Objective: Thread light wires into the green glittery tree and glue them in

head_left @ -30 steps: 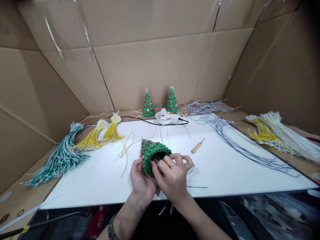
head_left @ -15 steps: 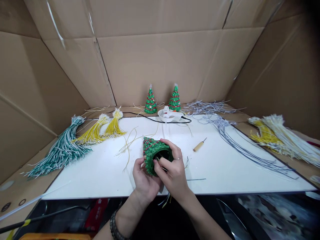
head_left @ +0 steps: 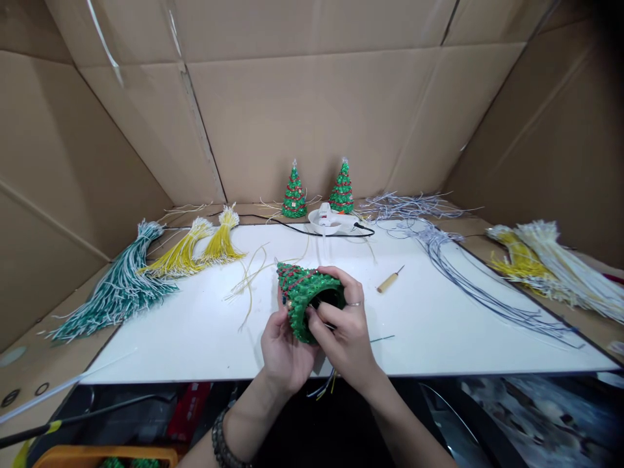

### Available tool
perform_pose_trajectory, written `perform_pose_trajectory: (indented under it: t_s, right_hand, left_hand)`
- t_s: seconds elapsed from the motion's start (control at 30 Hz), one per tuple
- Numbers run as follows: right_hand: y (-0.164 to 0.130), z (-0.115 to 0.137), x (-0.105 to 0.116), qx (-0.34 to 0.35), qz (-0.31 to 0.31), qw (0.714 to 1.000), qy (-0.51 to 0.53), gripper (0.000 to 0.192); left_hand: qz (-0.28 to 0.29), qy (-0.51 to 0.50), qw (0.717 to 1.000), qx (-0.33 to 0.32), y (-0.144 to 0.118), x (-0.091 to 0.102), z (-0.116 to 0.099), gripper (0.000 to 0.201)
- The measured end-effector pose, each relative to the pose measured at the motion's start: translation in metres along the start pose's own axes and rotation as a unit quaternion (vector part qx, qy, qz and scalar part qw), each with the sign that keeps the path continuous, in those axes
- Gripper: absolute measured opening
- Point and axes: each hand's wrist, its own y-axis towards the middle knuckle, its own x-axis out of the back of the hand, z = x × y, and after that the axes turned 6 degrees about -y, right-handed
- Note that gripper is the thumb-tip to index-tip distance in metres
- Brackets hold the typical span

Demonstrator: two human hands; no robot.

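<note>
Now I hold the green tree (head_left: pixel 305 291) tight in my left hand (head_left: pixel 283 348) above the white board (head_left: pixel 195 338). My right hand (head_left: pixel 348 328) fingers pinch inside its open bottom, so I should keep it steady.

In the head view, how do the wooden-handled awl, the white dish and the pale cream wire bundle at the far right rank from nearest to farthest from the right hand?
Measured from the right hand, which holds the green tree:
1. Wooden-handled awl, just to the right on the white board.
2. White dish, at the back, before the two small trees.
3. Pale cream wire bundle, far right, off the board.
</note>
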Motion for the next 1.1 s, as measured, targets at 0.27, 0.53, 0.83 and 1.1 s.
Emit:
perform_pose_trajectory:
  t_s: [0.27,0.53,0.83,1.1]
  right_hand:
    - [0.004,0.001,0.004,-0.031,0.005,0.998,0.051,0.034]
    - [0.004,-0.002,0.004,-0.035,0.000,0.998,0.058,0.037]
    - [0.002,-0.008,0.004,-0.045,-0.001,0.994,0.097,0.037]
    - [0.004,-0.010,0.005,-0.045,0.005,0.990,0.131,0.036]
  left_hand:
    - [0.042,0.010,0.999,0.016,0.000,0.004,0.000,0.053]
    - [0.027,0.027,0.999,0.005,-0.001,0.004,0.000,0.073]
    - [0.023,0.051,0.998,-0.023,-0.005,-0.003,0.003,0.080]
    - [0.051,0.056,0.996,-0.039,-0.004,-0.002,0.005,0.086]
